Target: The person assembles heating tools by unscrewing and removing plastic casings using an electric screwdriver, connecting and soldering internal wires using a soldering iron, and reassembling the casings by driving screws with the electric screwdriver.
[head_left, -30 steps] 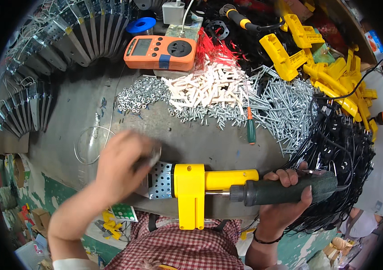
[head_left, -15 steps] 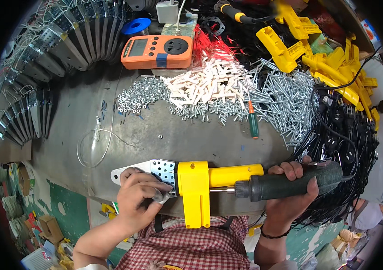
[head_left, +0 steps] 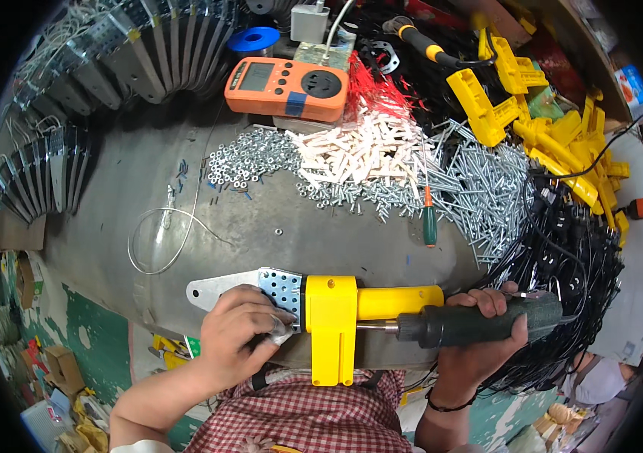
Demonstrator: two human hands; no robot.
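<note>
My right hand (head_left: 480, 340) grips the dark green handle (head_left: 480, 323) of a heating tool with a yellow body (head_left: 336, 321) and yellow stand. A flat perforated metal plate (head_left: 238, 287) sticks out to the left of the yellow body. My left hand (head_left: 238, 332) is closed on the near edge of that plate, pinching something small and shiny that I cannot make out. The tool lies across the near edge of a grey metal bench (head_left: 261, 226).
An orange meter (head_left: 287, 79), white plastic plugs (head_left: 359, 151), nuts (head_left: 250, 158), long screws (head_left: 480, 189), a green screwdriver (head_left: 429, 223), yellow parts (head_left: 533, 113), black cables (head_left: 570, 264), metal plates (head_left: 110, 60) and a wire loop (head_left: 163, 241) crowd the bench.
My left hand slid from on top of the metal plate down to its near edge, uncovering the plate's pointed end. The tool and right hand stayed roughly in place.
</note>
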